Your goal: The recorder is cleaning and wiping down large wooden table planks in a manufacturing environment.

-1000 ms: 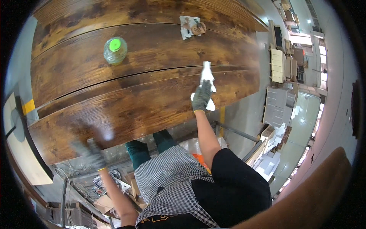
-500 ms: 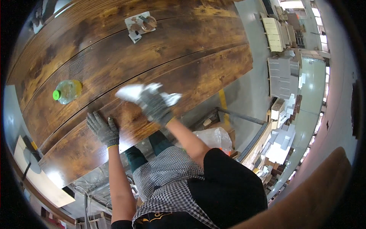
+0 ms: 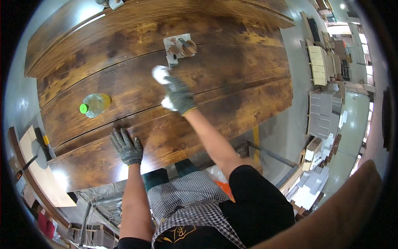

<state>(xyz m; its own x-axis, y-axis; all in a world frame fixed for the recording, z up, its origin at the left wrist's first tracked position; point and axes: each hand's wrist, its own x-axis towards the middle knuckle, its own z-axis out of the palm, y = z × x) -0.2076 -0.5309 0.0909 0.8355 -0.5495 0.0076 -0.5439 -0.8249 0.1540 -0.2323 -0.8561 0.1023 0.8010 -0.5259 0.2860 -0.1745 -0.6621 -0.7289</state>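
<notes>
My right hand (image 3: 179, 94), in a dark grey work glove, is closed on a white cloth (image 3: 160, 74) and presses it against the brown wooden panel (image 3: 232, 62). Parts of the cloth stick out on both sides of the glove. Lying flat near the panel's close edge, my gloved left hand (image 3: 127, 147) has its fingers spread and holds nothing. To its upper left, a clear bottle (image 3: 96, 105) with a green cap and yellowish liquid lies on its side on the wood.
Beyond the cloth sits a whitish, brown-stained board (image 3: 171, 43) with a small round container (image 3: 188, 48) and what looks like a flat blade. At the far edge, part of a gloved hand (image 3: 103, 2) shows. A metal frame (image 3: 271, 154) stands below the panel's right side; stacked cartons (image 3: 325, 112) line the floor.
My right hand has moved the cloth away from me, up toward the stained board. My left hand still rests flat on the wood. The whole view has shifted, showing more of the panel's far side.
</notes>
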